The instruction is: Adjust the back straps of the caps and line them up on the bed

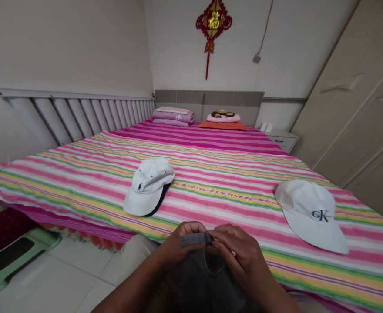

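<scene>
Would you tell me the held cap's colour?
Dark grey cap, best seen in the head view.

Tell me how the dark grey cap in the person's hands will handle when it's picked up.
The dark grey cap is likely soft and floppy, since its body seems to hang slack below the strap. It is probably light: the left hand and right hand hold it with their fingers. The fabric strap looks flexible rather than stiff.

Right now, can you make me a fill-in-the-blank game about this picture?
The left hand and right hand pinch a strap coloured ____.
The white cap nearest the wardrobe shows the letters ____.
The other white cap lies on a bedspread patterned with ____.

Missing words: grey, CK, stripes.
</scene>
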Demonstrator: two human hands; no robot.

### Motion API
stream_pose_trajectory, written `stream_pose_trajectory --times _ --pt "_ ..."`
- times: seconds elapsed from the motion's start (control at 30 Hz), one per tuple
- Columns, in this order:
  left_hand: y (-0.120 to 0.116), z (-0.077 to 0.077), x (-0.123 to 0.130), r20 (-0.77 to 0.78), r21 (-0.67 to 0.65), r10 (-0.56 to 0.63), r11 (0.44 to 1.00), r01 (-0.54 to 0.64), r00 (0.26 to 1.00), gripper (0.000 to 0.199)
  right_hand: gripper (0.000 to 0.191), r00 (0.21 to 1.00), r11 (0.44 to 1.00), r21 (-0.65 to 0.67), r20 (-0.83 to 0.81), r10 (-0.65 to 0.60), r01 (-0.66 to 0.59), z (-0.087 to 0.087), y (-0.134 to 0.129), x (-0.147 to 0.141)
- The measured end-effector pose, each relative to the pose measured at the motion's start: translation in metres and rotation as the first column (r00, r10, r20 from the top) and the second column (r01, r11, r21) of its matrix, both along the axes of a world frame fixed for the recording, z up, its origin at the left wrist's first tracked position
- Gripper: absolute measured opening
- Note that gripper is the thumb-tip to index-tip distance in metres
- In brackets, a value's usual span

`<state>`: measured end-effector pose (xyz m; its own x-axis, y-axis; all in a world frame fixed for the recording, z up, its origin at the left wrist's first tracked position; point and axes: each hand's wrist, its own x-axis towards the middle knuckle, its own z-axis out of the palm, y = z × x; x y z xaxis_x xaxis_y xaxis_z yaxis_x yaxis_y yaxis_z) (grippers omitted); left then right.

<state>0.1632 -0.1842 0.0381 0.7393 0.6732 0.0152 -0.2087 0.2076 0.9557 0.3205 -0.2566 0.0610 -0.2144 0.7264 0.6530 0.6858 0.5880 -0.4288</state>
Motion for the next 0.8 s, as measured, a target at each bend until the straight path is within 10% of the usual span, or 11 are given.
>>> stream_pose_trajectory --times 0.27,0.5,0.63,0.8 --pt "-0.001 0.005 -0.001 -0.162 0.247 0.047 0.969 -0.005 0.986 0.022 0.018 0.915 0.959 0.263 0.349 -0.201 0.110 -0.005 -0.007 -0.005" --pt "-0.004 0.002 0.004 -0.252 0.424 0.166 0.905 -0.045 0.953 0.020 0.019 0.906 0.939 0.254 0.295 -0.302 0.230 -0.014 -0.006 -0.005" --pt "-0.007 0.001 0.007 -0.236 0.449 0.189 0.891 -0.065 0.953 0.019 0.019 0.982 0.980 -0.079 0.056 -0.180 0.184 -0.016 0.001 0.001" --pt "-0.007 -0.001 0.009 -0.208 0.375 0.176 0.923 -0.088 0.962 0.017 0.026 0.893 0.881 -0.473 -0.388 -0.227 0.019 -0.020 0.006 0.008"
